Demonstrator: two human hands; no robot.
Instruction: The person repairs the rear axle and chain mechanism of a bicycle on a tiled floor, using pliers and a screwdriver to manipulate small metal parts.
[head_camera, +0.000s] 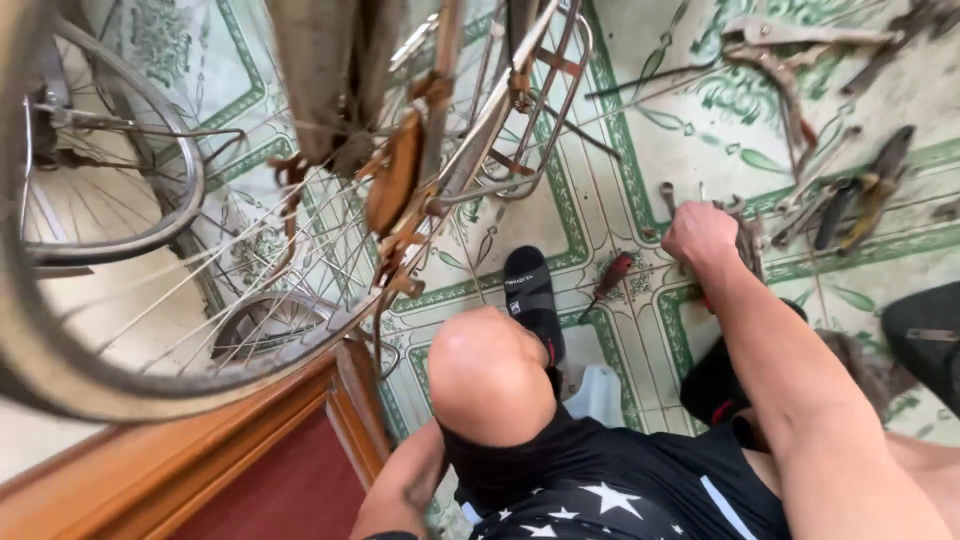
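Observation:
My right hand (700, 235) reaches out over the green-patterned tile floor, its fingers curled around a dark metal tool (748, 248) at the edge of a spread of tools. A small open-end wrench (668, 196) lies just left of that hand. Further left, a red-handled screwdriver (612, 281) rests on the tiles. My bare knee (488, 372) and my foot in a black sock (530, 296) fill the middle of the view. Only my left forearm (402, 487) shows at the bottom edge; the hand itself is out of frame.
A rusty bicycle stands on the left, with its spoked wheel (110, 235) and wire rear rack (535, 120) close above my knee. Pliers and long tools (860, 190) are scattered at the upper right. A wooden frame (200, 455) sits at the lower left.

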